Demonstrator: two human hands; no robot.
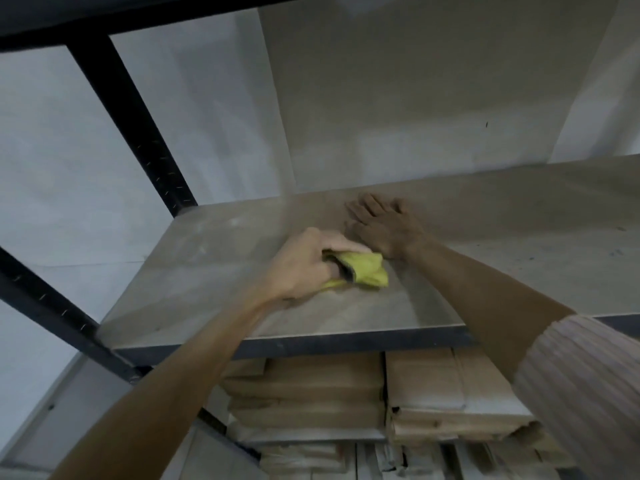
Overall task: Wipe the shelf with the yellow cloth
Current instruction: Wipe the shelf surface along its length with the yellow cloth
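1. At the far left, a black metal upright (138, 123) of the rack rose at a slant; a second black bar (52, 306) ran lower, down toward the front corner of the shelf board.
2. The shelf (214, 258), a pale grey board, dusty and streaked, with a dark front edge, spanned the middle of the view.
3. The left hand (304, 265) rested on the board left of centre, fingers curled round a bunched yellow cloth (367, 271), thumb on top. The cloth lay pressed on the shelf surface, its free end sticking out to the right of the fist.
4. The right hand (381, 223) lay just behind and to the right of the cloth, palm down, fingers straight and spread flat on the board, holding nothing. Its wrist sat close beside the cloth; actual contact could not be told.
5. A ribbed pale sleeve (581, 393) covered the right upper arm at lower right.
6. Below the shelf, stacked cardboard cartons (415, 393) filled the lower tiers.
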